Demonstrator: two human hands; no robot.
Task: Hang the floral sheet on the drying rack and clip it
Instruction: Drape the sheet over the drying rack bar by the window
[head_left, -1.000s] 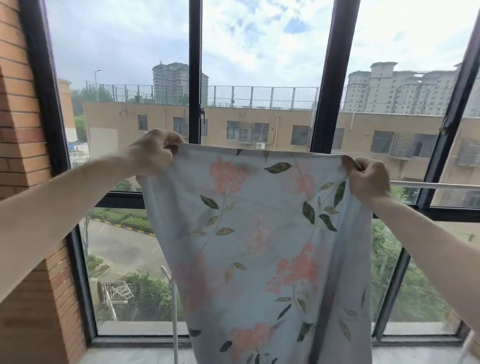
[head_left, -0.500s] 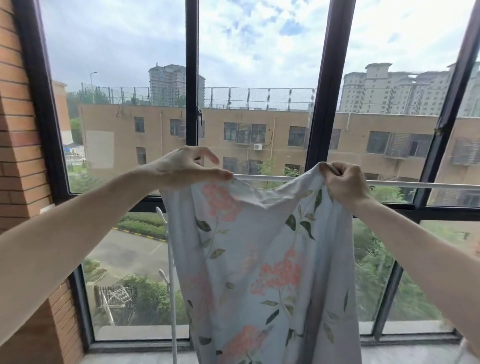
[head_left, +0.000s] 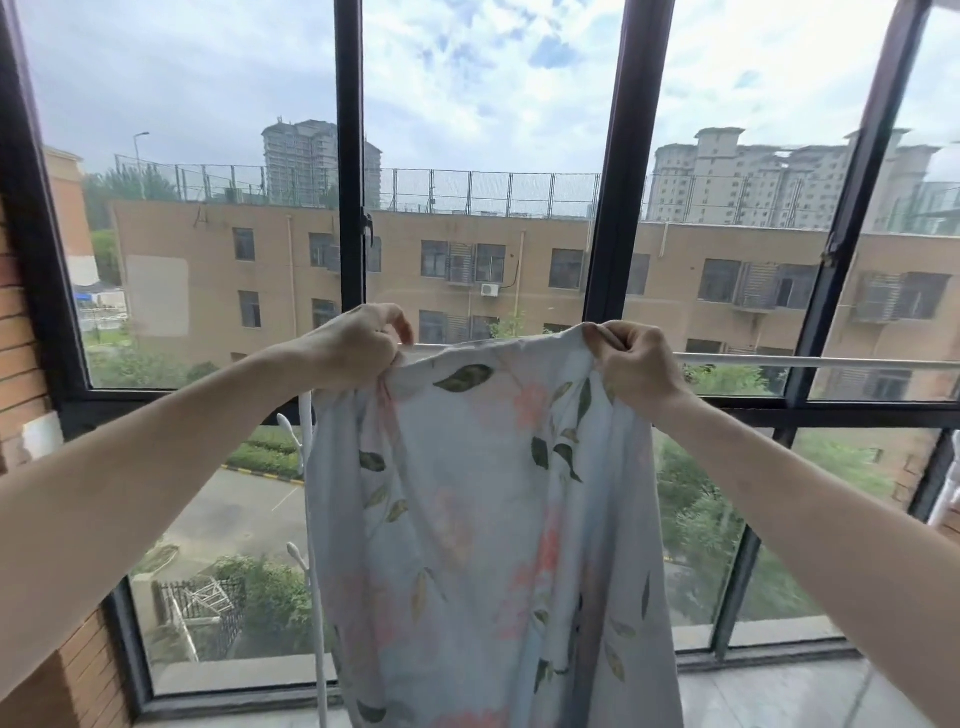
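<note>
Both hands up at rail (head_left: 810, 360): left hand (head_left: 353, 347) and right hand (head_left: 636, 364) pinch top edge of sheet (head_left: 483, 519), rest hanging below. Best lift hem clear over rail, spread wide, keep corners level, then clip.

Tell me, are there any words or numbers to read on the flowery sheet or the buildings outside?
None can be read.
The floral sheet shows only leaves and pink flowers, no letters.
The tan building across the way shows no readable sign or number.
The white rail carries no label.
</note>
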